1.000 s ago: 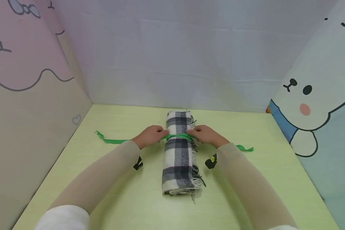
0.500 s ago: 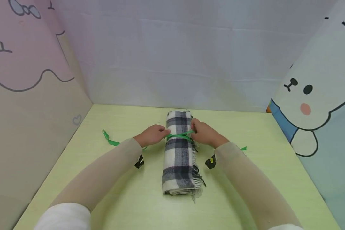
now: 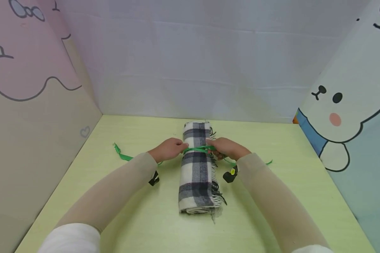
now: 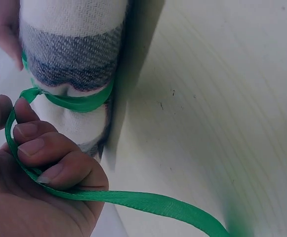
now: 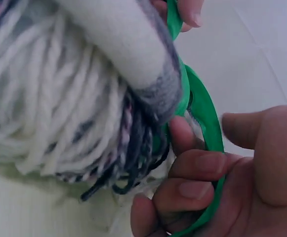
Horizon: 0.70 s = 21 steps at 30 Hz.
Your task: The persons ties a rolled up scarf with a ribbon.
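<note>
A rolled scarf (image 3: 195, 175) in a white, grey and black check lies lengthwise on the table, with its fringe (image 5: 44, 94) along the right side. Round its upper half runs a green ribbon (image 3: 196, 149). My left hand (image 3: 168, 149) pinches the ribbon between thumb and forefinger at the roll's left edge; a length of ribbon (image 4: 143, 201) crosses the palm under curled fingers and trails left. At the right edge my right hand (image 3: 228, 147) has its fingers curled round the other length of ribbon (image 5: 212, 118), thumb apart from it in the right wrist view.
The pale yellow table (image 3: 145, 225) is bounded by a plain white wall (image 3: 190, 70) behind and printed cartoon panels on both sides. Ribbon tails (image 3: 123, 156) lie beyond both forearms. A dark wrist device (image 3: 230, 174) shows below the right wrist.
My right hand rose slightly with the ribbon, then came down and turned, its fingers now lower beside the roll. The left ribbon tail shifted a little inward. The scarf stays in place.
</note>
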Motion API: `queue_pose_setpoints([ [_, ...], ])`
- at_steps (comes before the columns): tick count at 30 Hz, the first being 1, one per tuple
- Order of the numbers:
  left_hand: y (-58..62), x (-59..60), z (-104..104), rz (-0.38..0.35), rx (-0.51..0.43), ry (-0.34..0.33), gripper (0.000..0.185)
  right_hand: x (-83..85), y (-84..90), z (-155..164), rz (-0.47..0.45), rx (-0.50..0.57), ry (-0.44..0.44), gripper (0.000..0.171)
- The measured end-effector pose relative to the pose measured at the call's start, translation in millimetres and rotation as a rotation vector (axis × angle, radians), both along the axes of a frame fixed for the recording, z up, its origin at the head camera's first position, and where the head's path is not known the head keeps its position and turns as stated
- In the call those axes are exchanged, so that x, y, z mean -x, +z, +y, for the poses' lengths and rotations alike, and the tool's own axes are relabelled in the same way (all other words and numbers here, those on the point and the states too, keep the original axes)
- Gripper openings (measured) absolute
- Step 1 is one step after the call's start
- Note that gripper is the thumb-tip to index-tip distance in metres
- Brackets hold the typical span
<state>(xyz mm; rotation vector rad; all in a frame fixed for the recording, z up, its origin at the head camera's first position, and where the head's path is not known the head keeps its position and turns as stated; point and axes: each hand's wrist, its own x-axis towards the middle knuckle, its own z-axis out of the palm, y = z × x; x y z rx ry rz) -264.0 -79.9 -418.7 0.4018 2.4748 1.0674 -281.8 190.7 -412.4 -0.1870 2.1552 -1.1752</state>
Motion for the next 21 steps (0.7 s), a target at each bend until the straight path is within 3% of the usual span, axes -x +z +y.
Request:
queue_pose_setpoints([
  [3,-0.8,0.5,0,0.006,-0.001,0.001,0.044,-0.7,-1.4,-1,-0.009,0.031,-0.014,0.047],
  [11,0.0,0.0,0,0.011,-0.009,0.002,0.048,-1.8,-4.0,-2,0.132,0.105,-0.082,0.027],
  [18,0.2,0.4,-2,0.026,-0.043,-0.016,0.041,-5.1,-1.2,9,0.207,0.043,0.082,0.038],
  [21,-0.1,-0.2,-4,0.026,-0.046,-0.02,0.039,-6.5,-1.9,16,0.236,0.067,0.129,0.041],
])
